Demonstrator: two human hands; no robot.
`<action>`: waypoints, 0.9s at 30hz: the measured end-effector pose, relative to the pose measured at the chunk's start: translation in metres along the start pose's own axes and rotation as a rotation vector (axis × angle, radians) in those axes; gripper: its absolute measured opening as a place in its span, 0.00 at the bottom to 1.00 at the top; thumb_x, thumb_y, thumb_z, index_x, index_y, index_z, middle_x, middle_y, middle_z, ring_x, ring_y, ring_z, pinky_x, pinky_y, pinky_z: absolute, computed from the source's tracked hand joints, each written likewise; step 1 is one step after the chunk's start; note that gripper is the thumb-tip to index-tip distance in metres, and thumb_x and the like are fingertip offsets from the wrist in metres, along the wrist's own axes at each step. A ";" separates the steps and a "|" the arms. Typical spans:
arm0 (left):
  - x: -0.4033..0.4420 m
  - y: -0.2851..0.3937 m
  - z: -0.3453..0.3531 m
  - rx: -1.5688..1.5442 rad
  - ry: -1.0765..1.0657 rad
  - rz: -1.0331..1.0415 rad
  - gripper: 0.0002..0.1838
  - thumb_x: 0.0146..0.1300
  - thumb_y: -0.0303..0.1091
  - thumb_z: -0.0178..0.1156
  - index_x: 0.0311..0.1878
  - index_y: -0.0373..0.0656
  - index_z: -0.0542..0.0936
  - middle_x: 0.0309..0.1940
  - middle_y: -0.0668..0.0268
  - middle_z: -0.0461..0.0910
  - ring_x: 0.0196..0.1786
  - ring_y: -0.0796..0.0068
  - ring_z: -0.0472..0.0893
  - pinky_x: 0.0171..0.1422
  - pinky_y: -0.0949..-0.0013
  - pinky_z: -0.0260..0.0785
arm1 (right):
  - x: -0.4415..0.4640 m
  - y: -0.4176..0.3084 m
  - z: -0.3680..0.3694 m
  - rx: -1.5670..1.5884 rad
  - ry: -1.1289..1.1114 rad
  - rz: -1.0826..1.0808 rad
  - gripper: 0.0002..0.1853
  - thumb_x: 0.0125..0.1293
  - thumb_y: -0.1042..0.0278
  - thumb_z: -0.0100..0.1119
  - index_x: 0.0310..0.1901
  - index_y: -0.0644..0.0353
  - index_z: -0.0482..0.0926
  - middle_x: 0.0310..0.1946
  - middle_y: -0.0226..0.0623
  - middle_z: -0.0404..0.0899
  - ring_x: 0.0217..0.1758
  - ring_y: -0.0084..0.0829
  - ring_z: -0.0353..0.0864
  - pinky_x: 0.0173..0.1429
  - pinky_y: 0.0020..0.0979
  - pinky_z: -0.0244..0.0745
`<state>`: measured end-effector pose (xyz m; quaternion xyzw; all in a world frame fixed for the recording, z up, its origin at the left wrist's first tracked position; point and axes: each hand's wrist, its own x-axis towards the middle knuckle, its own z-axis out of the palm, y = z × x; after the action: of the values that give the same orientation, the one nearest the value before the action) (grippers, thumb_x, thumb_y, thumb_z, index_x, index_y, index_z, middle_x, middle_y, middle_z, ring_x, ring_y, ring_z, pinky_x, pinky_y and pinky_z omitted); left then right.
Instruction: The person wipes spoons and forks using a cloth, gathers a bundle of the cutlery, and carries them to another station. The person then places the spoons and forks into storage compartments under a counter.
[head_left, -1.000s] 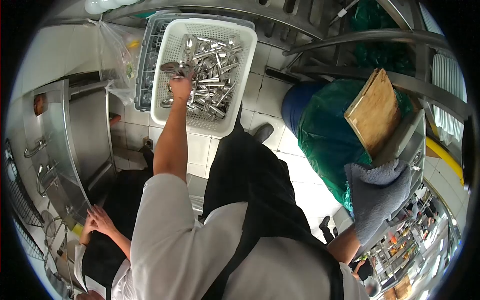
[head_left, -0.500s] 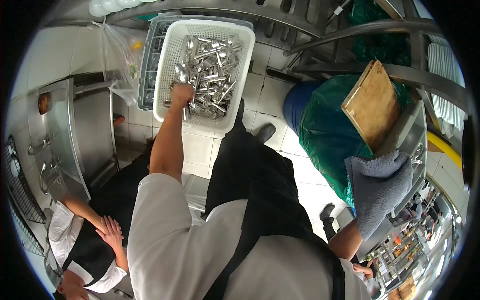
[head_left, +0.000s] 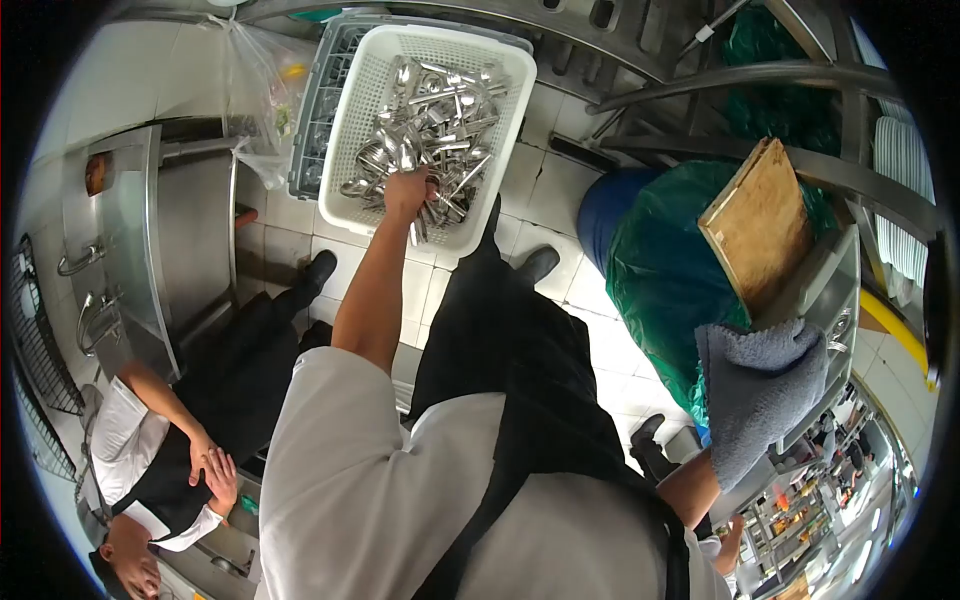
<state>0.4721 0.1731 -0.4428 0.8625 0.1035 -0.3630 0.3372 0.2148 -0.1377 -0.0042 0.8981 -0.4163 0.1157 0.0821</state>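
Observation:
My left hand (head_left: 406, 192) is closed around a bunch of metal spoons (head_left: 402, 148), their bowls pointing up past my fist. It is over the lower part of a white perforated basket (head_left: 340, 150) heaped with loose metal cutlery (head_left: 455, 110), forks and spoons among it. Out to the right, a thick grey towel (head_left: 762, 385) covers my right hand, which holds it up. The fingers there are hidden under the cloth, and only the forearm shows below it.
The basket rests on a grey compartment rack (head_left: 312, 130). Right of it stand a blue barrel with a green bag (head_left: 660, 240), a wooden board (head_left: 760, 230) and a metal rack (head_left: 740, 75). A person with hands together (head_left: 213, 472) is at lower left, near a steel sink unit (head_left: 190, 230).
My left hand has shifted right over the basket with the spoons in it. The towel on my right hand has barely moved. The person at left has changed posture slightly.

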 end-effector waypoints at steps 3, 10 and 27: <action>-0.013 -0.012 -0.014 -0.235 0.185 0.192 0.22 0.59 0.33 0.63 0.50 0.26 0.70 0.19 0.59 0.82 0.24 0.70 0.83 0.31 0.67 0.74 | 0.000 0.001 -0.002 -0.006 0.004 -0.001 0.33 0.24 0.59 0.80 0.35 0.62 0.75 0.31 0.47 0.75 0.40 0.53 0.79 0.45 0.44 0.73; -0.017 -0.005 -0.039 -0.592 0.285 0.009 0.13 0.62 0.31 0.62 0.41 0.28 0.78 0.26 0.58 0.83 0.24 0.70 0.83 0.24 0.70 0.72 | 0.000 -0.002 -0.002 -0.025 -0.002 0.011 0.33 0.24 0.59 0.81 0.35 0.62 0.75 0.31 0.47 0.76 0.40 0.52 0.80 0.46 0.43 0.74; 0.031 0.048 -0.037 0.532 0.217 0.307 0.22 0.57 0.45 0.60 0.49 0.40 0.83 0.40 0.43 0.83 0.47 0.43 0.82 0.54 0.48 0.74 | 0.009 -0.004 0.008 -0.049 -0.016 0.019 0.37 0.22 0.57 0.83 0.38 0.63 0.75 0.34 0.47 0.76 0.42 0.54 0.79 0.48 0.45 0.73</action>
<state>0.5351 0.1594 -0.4208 0.9595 -0.0908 -0.2284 0.1377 0.2245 -0.1437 -0.0092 0.8928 -0.4280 0.0991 0.0995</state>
